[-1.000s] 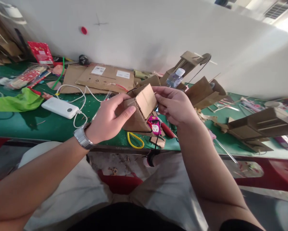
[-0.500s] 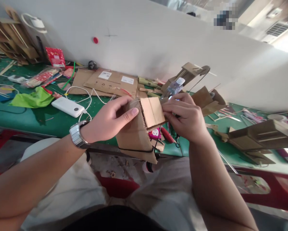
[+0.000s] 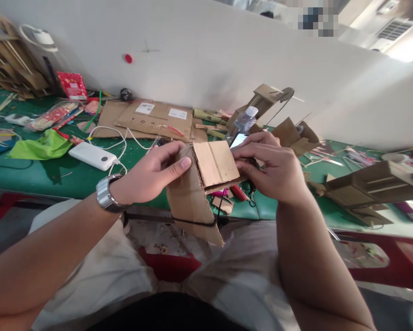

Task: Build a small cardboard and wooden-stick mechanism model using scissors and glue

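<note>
Between my hands is a brown cardboard piece [image 3: 216, 162], built like a small box with a long side panel that hangs down toward my lap. A black cord [image 3: 192, 222] runs across the lower part of that panel. My left hand [image 3: 154, 172] grips the panel's upper left, thumb flat on the near face and fingers behind it. My right hand [image 3: 270, 165] is closed at the box's right end, its fingertips pinching the cardboard edge there; exactly what lies under them is hidden. Past the right fingers, a lit phone screen [image 3: 238, 140] shows.
A white power bank [image 3: 93, 155] with cables and a green cloth [image 3: 41, 146] lie on the green table [image 3: 27, 177] at left. Behind are a flat cardboard box [image 3: 158, 120] and a plastic bottle [image 3: 242, 122]. Another cardboard model [image 3: 375, 188] stands at right.
The cardboard piece has tilted a little, so its top face shows more and the panel's lower end sits lower. Both hands keep their hold. The view has shifted slightly, and more of the phone screen shows.
</note>
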A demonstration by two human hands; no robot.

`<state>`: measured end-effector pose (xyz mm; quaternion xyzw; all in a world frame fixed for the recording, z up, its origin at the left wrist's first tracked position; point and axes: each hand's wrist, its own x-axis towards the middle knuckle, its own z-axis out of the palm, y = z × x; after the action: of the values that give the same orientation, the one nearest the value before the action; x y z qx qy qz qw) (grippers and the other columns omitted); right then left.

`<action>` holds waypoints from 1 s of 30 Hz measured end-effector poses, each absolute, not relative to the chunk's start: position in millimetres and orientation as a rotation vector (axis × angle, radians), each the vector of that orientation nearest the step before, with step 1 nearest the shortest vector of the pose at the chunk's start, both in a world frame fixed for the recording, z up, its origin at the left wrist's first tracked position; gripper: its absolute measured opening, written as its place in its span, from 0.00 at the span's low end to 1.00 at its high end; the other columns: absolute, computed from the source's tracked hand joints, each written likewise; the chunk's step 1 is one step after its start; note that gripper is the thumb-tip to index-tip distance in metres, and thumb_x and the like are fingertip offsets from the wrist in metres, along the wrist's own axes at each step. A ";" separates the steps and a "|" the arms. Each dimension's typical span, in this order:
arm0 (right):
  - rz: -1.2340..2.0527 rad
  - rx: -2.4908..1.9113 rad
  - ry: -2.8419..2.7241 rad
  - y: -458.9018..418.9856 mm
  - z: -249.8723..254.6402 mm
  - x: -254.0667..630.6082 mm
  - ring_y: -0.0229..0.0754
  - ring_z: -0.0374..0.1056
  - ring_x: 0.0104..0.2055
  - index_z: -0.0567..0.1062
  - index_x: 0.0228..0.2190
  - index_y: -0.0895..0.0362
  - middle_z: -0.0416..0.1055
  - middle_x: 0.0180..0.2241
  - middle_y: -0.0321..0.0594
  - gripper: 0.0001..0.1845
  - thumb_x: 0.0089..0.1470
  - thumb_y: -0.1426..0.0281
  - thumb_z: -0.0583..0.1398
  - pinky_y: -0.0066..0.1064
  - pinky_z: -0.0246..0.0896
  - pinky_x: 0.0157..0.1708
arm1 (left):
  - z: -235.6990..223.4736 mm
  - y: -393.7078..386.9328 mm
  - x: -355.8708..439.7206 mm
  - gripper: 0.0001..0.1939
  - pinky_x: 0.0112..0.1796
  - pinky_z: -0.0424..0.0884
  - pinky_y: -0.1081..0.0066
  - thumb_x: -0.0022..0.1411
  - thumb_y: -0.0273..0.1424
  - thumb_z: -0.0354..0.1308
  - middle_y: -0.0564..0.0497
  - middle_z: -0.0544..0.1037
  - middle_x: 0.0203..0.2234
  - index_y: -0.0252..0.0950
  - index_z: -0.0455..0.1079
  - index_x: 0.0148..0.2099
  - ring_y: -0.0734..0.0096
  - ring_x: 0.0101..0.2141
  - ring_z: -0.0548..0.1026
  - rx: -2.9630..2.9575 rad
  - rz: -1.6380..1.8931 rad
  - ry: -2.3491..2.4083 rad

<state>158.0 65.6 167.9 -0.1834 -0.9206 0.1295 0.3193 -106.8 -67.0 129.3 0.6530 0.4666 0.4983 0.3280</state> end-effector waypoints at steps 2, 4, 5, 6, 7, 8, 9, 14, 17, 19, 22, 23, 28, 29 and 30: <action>0.366 -0.480 -2.423 66.4 169.4 162.0 0.53 0.74 0.47 0.86 0.35 0.45 0.82 0.32 0.37 0.06 0.62 0.68 0.67 0.54 0.66 0.57 | 125.6 -67.3 -105.8 0.22 0.49 0.78 0.61 0.75 0.52 0.56 0.44 0.82 0.48 0.39 0.75 0.53 0.56 0.51 0.79 1.681 1.296 1.166; 0.382 -0.480 -2.427 65.7 169.6 164.5 0.52 0.73 0.44 0.85 0.33 0.46 0.82 0.31 0.37 0.07 0.63 0.67 0.66 0.53 0.66 0.56 | 123.1 -68.2 -105.5 0.23 0.51 0.78 0.58 0.74 0.52 0.58 0.42 0.81 0.50 0.39 0.74 0.56 0.54 0.52 0.79 1.686 1.275 1.121; 0.383 -0.486 -2.429 64.8 169.4 165.2 0.52 0.73 0.44 0.85 0.33 0.46 0.82 0.31 0.37 0.07 0.63 0.67 0.66 0.52 0.67 0.56 | 122.4 -68.8 -105.7 0.24 0.51 0.78 0.58 0.73 0.52 0.59 0.42 0.81 0.51 0.39 0.73 0.57 0.53 0.52 0.79 1.707 1.260 1.118; 0.384 -0.492 -2.430 63.6 169.0 165.6 0.51 0.72 0.44 0.85 0.32 0.46 0.81 0.31 0.37 0.07 0.63 0.67 0.66 0.51 0.67 0.55 | 121.9 -69.5 -106.1 0.25 0.51 0.78 0.57 0.72 0.53 0.61 0.41 0.81 0.51 0.39 0.73 0.57 0.53 0.52 0.79 1.733 1.245 1.131; 0.390 -0.491 -2.429 62.2 168.5 165.9 0.51 0.72 0.44 0.85 0.32 0.46 0.81 0.30 0.37 0.07 0.63 0.67 0.67 0.51 0.67 0.54 | 121.8 -70.1 -106.8 0.25 0.51 0.78 0.58 0.71 0.53 0.61 0.41 0.80 0.51 0.39 0.73 0.57 0.53 0.52 0.79 1.761 1.236 1.152; 0.402 -0.482 -2.427 60.6 167.8 166.0 0.51 0.72 0.44 0.84 0.32 0.47 0.80 0.30 0.37 0.07 0.62 0.67 0.67 0.50 0.67 0.53 | 121.7 -70.6 -107.5 0.25 0.50 0.78 0.58 0.71 0.53 0.61 0.41 0.80 0.50 0.39 0.72 0.57 0.53 0.51 0.79 1.786 1.230 1.173; 0.417 -0.468 -2.424 58.9 167.1 166.0 0.50 0.72 0.43 0.84 0.31 0.47 0.80 0.29 0.36 0.07 0.62 0.67 0.67 0.50 0.67 0.53 | 121.7 -71.1 -108.4 0.25 0.50 0.78 0.59 0.71 0.53 0.61 0.42 0.80 0.50 0.39 0.72 0.57 0.54 0.50 0.79 1.807 1.224 1.188; 0.453 -0.464 -2.427 51.4 162.7 165.4 0.49 0.71 0.41 0.83 0.31 0.48 0.78 0.28 0.36 0.07 0.62 0.68 0.67 0.48 0.66 0.52 | 120.4 -72.9 -112.2 0.25 0.50 0.77 0.61 0.72 0.54 0.60 0.44 0.79 0.49 0.39 0.71 0.57 0.57 0.49 0.78 1.837 1.193 1.168; 0.469 -0.466 -2.450 49.6 160.8 166.0 0.49 0.71 0.42 0.82 0.31 0.49 0.78 0.28 0.37 0.08 0.64 0.69 0.65 0.47 0.65 0.51 | 117.8 -74.2 -114.0 0.23 0.49 0.77 0.61 0.73 0.52 0.60 0.44 0.78 0.49 0.41 0.70 0.58 0.57 0.49 0.77 1.828 1.150 1.166; 0.491 -0.459 -2.480 49.4 160.2 166.6 0.49 0.71 0.42 0.82 0.31 0.49 0.78 0.29 0.37 0.08 0.64 0.70 0.64 0.46 0.64 0.49 | 116.5 -75.1 -114.9 0.22 0.47 0.77 0.63 0.73 0.52 0.60 0.45 0.78 0.47 0.41 0.70 0.56 0.59 0.47 0.77 1.831 1.129 1.164; 0.503 -0.462 -2.479 49.4 160.3 166.1 0.49 0.72 0.42 0.82 0.31 0.49 0.78 0.29 0.37 0.08 0.63 0.71 0.65 0.45 0.64 0.46 | 115.8 -76.1 -115.8 0.21 0.44 0.76 0.65 0.73 0.52 0.60 0.46 0.76 0.44 0.41 0.70 0.53 0.62 0.43 0.76 1.836 1.120 1.151; 0.501 -0.456 -2.470 49.1 160.5 165.3 0.49 0.72 0.41 0.81 0.31 0.49 0.78 0.28 0.37 0.08 0.63 0.71 0.65 0.45 0.65 0.46 | 115.6 -76.2 -116.1 0.21 0.43 0.76 0.65 0.73 0.52 0.60 0.47 0.76 0.43 0.40 0.70 0.53 0.62 0.42 0.75 1.840 1.115 1.148; 0.459 -0.414 -2.445 46.1 161.4 161.7 0.48 0.70 0.38 0.80 0.30 0.48 0.78 0.28 0.36 0.08 0.61 0.72 0.67 0.46 0.65 0.49 | 111.7 -76.0 -117.2 0.22 0.44 0.77 0.62 0.73 0.53 0.58 0.45 0.77 0.44 0.41 0.70 0.54 0.58 0.45 0.76 1.844 1.115 1.130; 0.453 -0.425 -2.447 45.4 161.3 161.7 0.48 0.71 0.39 0.79 0.30 0.49 0.78 0.28 0.36 0.08 0.62 0.72 0.67 0.46 0.65 0.49 | 110.8 -76.0 -117.5 0.22 0.44 0.77 0.62 0.73 0.53 0.58 0.45 0.77 0.44 0.41 0.70 0.54 0.58 0.45 0.76 1.840 1.111 1.125; 0.455 -0.439 -2.457 44.9 161.1 162.0 0.49 0.71 0.40 0.79 0.30 0.49 0.78 0.28 0.37 0.08 0.62 0.72 0.66 0.46 0.65 0.48 | 110.2 -76.2 -117.7 0.22 0.44 0.77 0.62 0.73 0.53 0.58 0.45 0.77 0.44 0.41 0.70 0.54 0.58 0.46 0.76 1.837 1.104 1.122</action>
<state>162.0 44.9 161.1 -0.1651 -0.9245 0.1712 0.2979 -117.7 -76.2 110.2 0.7105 0.4337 0.4270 0.3533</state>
